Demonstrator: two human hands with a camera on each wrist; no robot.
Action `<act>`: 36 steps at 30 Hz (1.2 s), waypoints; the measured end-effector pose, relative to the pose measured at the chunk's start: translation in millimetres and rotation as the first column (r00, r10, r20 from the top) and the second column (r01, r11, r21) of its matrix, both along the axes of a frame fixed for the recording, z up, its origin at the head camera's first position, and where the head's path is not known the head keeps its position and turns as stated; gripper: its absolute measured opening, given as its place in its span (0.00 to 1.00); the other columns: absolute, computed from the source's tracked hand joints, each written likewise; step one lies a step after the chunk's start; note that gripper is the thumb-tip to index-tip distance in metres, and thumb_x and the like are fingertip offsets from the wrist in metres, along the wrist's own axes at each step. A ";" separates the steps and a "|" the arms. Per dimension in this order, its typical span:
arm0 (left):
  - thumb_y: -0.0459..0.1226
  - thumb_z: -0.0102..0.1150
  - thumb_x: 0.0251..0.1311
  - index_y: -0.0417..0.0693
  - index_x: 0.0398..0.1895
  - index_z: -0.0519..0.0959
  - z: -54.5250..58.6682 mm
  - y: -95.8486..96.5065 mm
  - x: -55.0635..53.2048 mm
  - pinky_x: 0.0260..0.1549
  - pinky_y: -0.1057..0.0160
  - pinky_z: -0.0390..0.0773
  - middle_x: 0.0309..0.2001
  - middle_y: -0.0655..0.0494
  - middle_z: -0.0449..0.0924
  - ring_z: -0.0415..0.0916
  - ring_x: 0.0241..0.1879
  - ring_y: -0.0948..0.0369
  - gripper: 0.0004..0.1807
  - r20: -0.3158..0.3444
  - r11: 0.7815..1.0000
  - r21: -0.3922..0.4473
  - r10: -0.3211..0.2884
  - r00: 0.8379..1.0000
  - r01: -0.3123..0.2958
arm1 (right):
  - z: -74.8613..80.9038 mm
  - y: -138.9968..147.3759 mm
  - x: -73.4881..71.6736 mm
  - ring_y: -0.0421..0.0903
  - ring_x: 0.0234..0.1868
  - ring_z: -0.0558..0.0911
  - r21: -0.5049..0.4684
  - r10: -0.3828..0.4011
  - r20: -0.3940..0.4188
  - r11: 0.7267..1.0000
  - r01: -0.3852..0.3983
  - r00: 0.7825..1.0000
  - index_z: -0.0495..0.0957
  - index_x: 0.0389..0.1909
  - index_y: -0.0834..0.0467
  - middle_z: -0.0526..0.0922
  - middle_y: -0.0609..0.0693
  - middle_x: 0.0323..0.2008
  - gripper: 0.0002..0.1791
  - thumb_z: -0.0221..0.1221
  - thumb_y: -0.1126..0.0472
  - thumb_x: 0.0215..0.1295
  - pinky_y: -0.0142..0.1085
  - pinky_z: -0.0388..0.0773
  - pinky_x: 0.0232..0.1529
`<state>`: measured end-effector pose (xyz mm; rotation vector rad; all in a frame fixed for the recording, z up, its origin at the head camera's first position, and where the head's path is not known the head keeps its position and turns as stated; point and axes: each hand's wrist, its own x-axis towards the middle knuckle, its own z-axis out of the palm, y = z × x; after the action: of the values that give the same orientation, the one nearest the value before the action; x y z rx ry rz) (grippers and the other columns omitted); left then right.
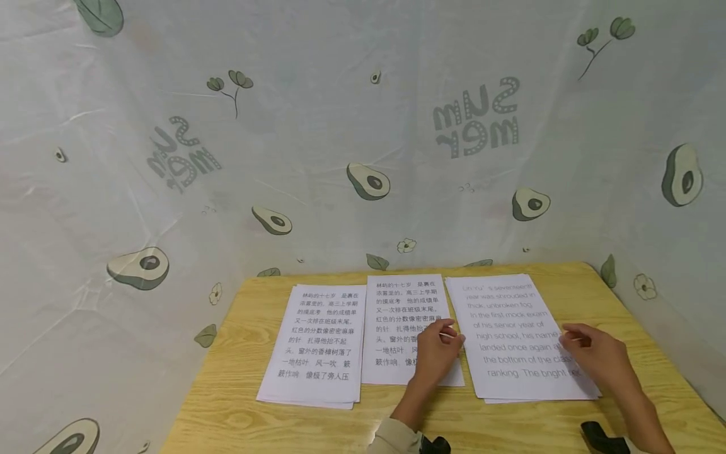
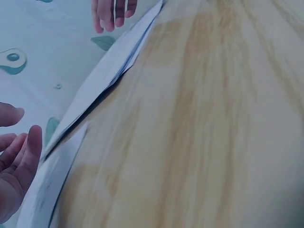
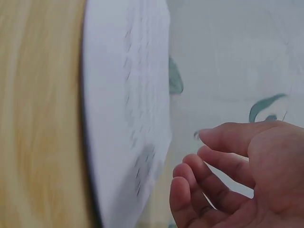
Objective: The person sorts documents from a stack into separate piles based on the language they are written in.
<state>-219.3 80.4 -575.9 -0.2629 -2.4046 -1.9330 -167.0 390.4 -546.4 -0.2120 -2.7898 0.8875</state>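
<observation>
Three stacks of printed paper lie side by side. My left hand is over the right edge of the middle stack, which bears Chinese text. Its fingers and thumb are relaxed and apart, and the left wrist view shows nothing between them. Over the right edge of the English-text stack hovers my right hand. In the right wrist view that hand has loosely bent fingers, with a gap from the thumb and no paper held. The left stack, also in Chinese, has a lower sheet poking out at its bottom edge.
The papers lie on a wood-grain table. A pale curtain printed with avocados and leaves rises behind the table and along its sides. Black straps sit at the wrists near the front.
</observation>
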 end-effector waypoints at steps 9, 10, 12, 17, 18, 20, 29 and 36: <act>0.33 0.73 0.65 0.38 0.62 0.84 4.8 -53.6 -7.7 0.28 0.74 0.83 0.40 0.57 0.87 0.81 0.31 0.73 0.22 -0.021 0.999 -0.037 0.012 1.000 -0.013 | 5.2 -46.3 -11.6 0.56 0.43 0.89 -0.047 0.132 -0.008 0.990 -0.132 0.991 0.82 0.60 0.71 0.90 0.62 0.45 0.22 0.64 0.58 0.76 0.32 0.78 0.35; 0.33 0.73 0.65 0.37 0.61 0.84 5.2 -60.2 -9.0 0.28 0.74 0.83 0.40 0.56 0.87 0.80 0.32 0.73 0.22 -0.031 0.999 -0.048 0.017 0.999 -0.019 | 5.8 -51.2 -12.8 0.57 0.44 0.89 -0.056 0.141 -0.003 0.988 -0.141 0.990 0.82 0.60 0.71 0.90 0.62 0.46 0.22 0.64 0.58 0.76 0.33 0.78 0.36; 0.33 0.73 0.65 0.37 0.61 0.84 5.2 -73.6 -11.8 0.29 0.74 0.83 0.40 0.55 0.87 0.80 0.33 0.74 0.22 -0.051 0.997 -0.075 0.027 0.998 -0.031 | 5.8 -60.9 -15.0 0.57 0.45 0.89 -0.065 0.153 -0.005 0.986 -0.153 0.988 0.83 0.60 0.70 0.90 0.61 0.46 0.21 0.64 0.58 0.76 0.32 0.79 0.37; 0.33 0.72 0.66 0.36 0.61 0.84 6.8 -103.8 -16.8 0.30 0.73 0.83 0.41 0.53 0.88 0.81 0.34 0.71 0.21 -0.068 0.989 -0.126 0.063 0.996 -0.072 | 5.4 -81.9 -19.6 0.54 0.45 0.89 -0.091 0.165 -0.019 0.982 -0.166 0.986 0.84 0.60 0.68 0.90 0.59 0.46 0.21 0.65 0.58 0.75 0.33 0.79 0.38; 0.33 0.72 0.66 0.36 0.61 0.84 7.9 -109.1 -17.4 0.30 0.72 0.84 0.41 0.53 0.88 0.82 0.35 0.70 0.22 -0.064 0.989 -0.129 0.069 0.996 -0.077 | 5.3 -85.9 -20.5 0.54 0.45 0.89 -0.100 0.164 -0.018 0.981 -0.165 0.986 0.84 0.60 0.68 0.90 0.59 0.46 0.21 0.65 0.58 0.74 0.33 0.79 0.38; 0.34 0.72 0.66 0.37 0.62 0.84 9.2 -118.6 -19.1 0.31 0.72 0.84 0.42 0.53 0.88 0.82 0.36 0.69 0.22 -0.058 0.986 -0.139 0.084 0.995 -0.091 | 5.4 -94.0 -22.6 0.53 0.45 0.88 -0.123 0.162 -0.012 0.979 -0.163 0.987 0.84 0.60 0.68 0.90 0.59 0.46 0.21 0.65 0.58 0.74 0.34 0.79 0.39; 0.37 0.72 0.67 0.38 0.62 0.84 8.5 -149.2 -26.4 0.31 0.71 0.84 0.44 0.51 0.88 0.84 0.38 0.64 0.23 -0.043 0.979 -0.167 0.109 0.993 -0.115 | 5.4 -125.1 -33.9 0.53 0.45 0.89 -0.204 0.172 -0.006 0.964 -0.169 0.985 0.83 0.61 0.68 0.90 0.60 0.47 0.21 0.65 0.58 0.75 0.33 0.80 0.38; 0.38 0.72 0.66 0.38 0.61 0.85 8.6 -161.7 -30.8 0.30 0.70 0.82 0.43 0.52 0.88 0.81 0.38 0.63 0.22 -0.020 0.965 -0.204 0.164 0.986 -0.165 | 7.9 -146.6 -39.6 0.53 0.45 0.89 -0.274 0.196 0.042 0.945 -0.178 0.980 0.81 0.63 0.70 0.89 0.61 0.48 0.23 0.64 0.59 0.75 0.32 0.83 0.35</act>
<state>-250.1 -81.2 -567.3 -0.0695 -2.5350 -1.6182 -206.6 243.8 -538.5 -0.0166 -2.7770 1.3312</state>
